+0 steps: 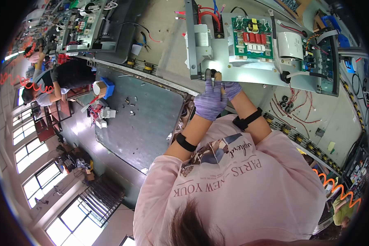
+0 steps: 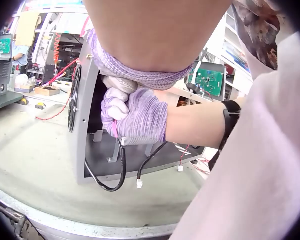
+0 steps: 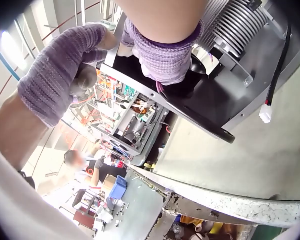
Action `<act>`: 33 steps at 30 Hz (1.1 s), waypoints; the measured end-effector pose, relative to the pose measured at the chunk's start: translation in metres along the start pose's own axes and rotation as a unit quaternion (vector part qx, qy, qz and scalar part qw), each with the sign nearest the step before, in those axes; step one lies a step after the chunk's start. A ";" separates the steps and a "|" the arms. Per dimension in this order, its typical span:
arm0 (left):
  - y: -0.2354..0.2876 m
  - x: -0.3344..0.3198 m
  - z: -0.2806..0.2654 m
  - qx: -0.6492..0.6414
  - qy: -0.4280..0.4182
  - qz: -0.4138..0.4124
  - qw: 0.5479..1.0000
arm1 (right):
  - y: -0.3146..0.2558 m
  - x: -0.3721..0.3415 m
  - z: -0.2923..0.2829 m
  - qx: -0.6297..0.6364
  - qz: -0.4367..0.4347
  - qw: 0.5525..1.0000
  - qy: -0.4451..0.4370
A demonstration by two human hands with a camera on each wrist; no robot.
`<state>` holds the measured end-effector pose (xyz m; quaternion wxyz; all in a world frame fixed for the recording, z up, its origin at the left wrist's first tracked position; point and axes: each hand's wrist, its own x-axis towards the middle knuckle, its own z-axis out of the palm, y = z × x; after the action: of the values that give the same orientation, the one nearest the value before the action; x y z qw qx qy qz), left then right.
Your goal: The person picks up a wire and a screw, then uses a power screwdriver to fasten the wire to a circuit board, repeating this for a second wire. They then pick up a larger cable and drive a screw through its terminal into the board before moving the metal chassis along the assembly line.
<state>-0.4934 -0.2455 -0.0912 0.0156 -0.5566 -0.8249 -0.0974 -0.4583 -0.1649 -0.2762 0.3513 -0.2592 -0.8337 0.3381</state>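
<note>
My left hand [image 1: 210, 101], in a purple knitted glove, reaches to the front edge of a metal equipment chassis [image 1: 250, 74]. Two of its fingers are extended against the panel, their tips beside a small black round part [image 1: 213, 72]. My right hand [image 1: 233, 89], also gloved, is partly hidden behind the left one in the head view. From the left wrist view, this right hand [image 2: 137, 115] is inside the chassis with curled fingers. It grips a black-sleeved cable [image 2: 123, 165] near its pink wire end; the fingertips are hidden.
A green circuit board [image 1: 253, 39] and a white cylinder [image 1: 291, 45] sit on the chassis. Loose red wires [image 1: 295, 107] and black rings lie on the bench at right. A side table [image 1: 139, 110] holds a blue bin [image 1: 107, 88]. Other people work at far left.
</note>
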 end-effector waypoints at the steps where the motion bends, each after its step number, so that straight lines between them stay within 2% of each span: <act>1: -0.002 -0.001 0.000 -0.005 -0.001 0.008 1.000 | 0.013 -0.014 0.024 0.163 0.090 0.982 0.015; 2: -0.003 -0.002 0.000 -0.010 -0.001 0.015 1.000 | 0.008 -0.011 0.027 0.321 0.176 0.930 0.029; 3: -0.004 -0.004 0.002 -0.009 -0.002 0.013 1.000 | 0.007 -0.012 0.022 0.322 0.177 0.930 0.028; 4: -0.005 -0.004 0.003 -0.014 -0.015 0.011 1.000 | 0.009 -0.013 0.011 0.129 0.075 0.988 0.026; 5: -0.006 -0.004 0.005 -0.021 -0.028 0.009 0.999 | 0.000 -0.005 -0.007 -0.070 -0.030 0.997 0.022; 6: -0.005 -0.005 0.004 -0.023 -0.030 0.006 0.999 | -0.016 0.005 -0.023 -0.070 -0.029 0.997 0.017; 7: -0.004 -0.003 0.002 -0.022 -0.039 0.002 0.999 | -0.035 0.018 -0.037 -0.010 0.075 0.994 -0.080; 8: -0.002 -0.003 -0.001 -0.020 -0.050 -0.001 0.999 | -0.045 0.022 -0.043 0.052 0.179 0.966 -0.177; 9: -0.001 -0.003 -0.004 -0.022 -0.053 -0.004 0.998 | -0.039 0.014 -0.037 0.051 0.181 0.965 -0.180; 11: 0.002 0.001 -0.009 -0.046 -0.059 -0.022 0.997 | -0.020 0.002 -0.022 0.120 0.131 0.978 -0.108; 15: 0.004 0.002 -0.005 -0.076 -0.040 -0.010 0.996 | -0.005 -0.010 -0.009 0.122 0.085 0.987 -0.059; 17: 0.006 0.003 -0.006 -0.098 -0.079 -0.037 0.991 | -0.001 -0.014 -0.009 0.219 0.264 0.919 -0.195; 18: 0.003 0.002 0.000 -0.102 -0.059 -0.029 0.993 | -0.004 -0.015 -0.015 0.238 0.185 0.944 -0.133; 19: 0.002 0.000 0.002 -0.105 -0.062 -0.026 0.992 | -0.001 -0.015 -0.012 0.236 0.189 0.944 -0.131; 21: 0.003 0.002 0.000 -0.162 -0.053 -0.065 0.983 | 0.007 -0.016 -0.002 0.176 0.188 0.943 -0.210; 22: 0.002 0.002 0.003 -0.154 -0.038 -0.054 0.986 | 0.009 -0.020 0.002 0.156 0.151 0.964 -0.152; 23: 0.002 0.002 0.003 -0.154 -0.041 -0.052 0.986 | 0.005 -0.017 0.002 0.156 0.154 0.964 -0.151; 25: 0.002 0.004 0.001 -0.153 -0.053 -0.052 0.985 | -0.002 -0.010 -0.002 0.108 0.208 0.948 -0.216; 26: 0.001 0.004 0.002 -0.153 -0.054 -0.050 0.986 | -0.009 -0.008 0.000 0.208 0.127 0.967 -0.072; 27: 0.000 0.004 0.004 -0.142 -0.062 -0.048 0.987 | -0.012 -0.009 -0.006 0.208 0.129 0.967 -0.071; 28: -0.001 0.001 0.004 -0.132 -0.071 -0.047 0.988 | -0.017 -0.015 -0.014 0.569 0.280 0.772 -0.043; 29: 0.001 0.003 0.003 -0.132 -0.072 -0.047 0.988 | -0.026 -0.009 -0.025 0.821 0.376 0.429 -0.008; 30: 0.004 0.004 0.000 -0.136 -0.086 -0.065 0.985 | -0.027 -0.007 -0.028 0.821 0.377 0.429 -0.007; 32: 0.008 0.003 -0.003 -0.141 -0.098 -0.082 0.982 | -0.027 -0.002 -0.031 0.679 0.448 0.582 -0.019; 33: 0.009 0.004 -0.004 -0.152 -0.089 -0.082 0.981 | -0.014 -0.005 -0.021 0.680 0.445 0.582 -0.018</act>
<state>-0.4865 -0.2395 -0.0854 -0.1505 -0.4894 -0.8414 -0.1727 -0.4424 -0.1687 -0.2570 0.2155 -0.2772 -0.1461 0.9249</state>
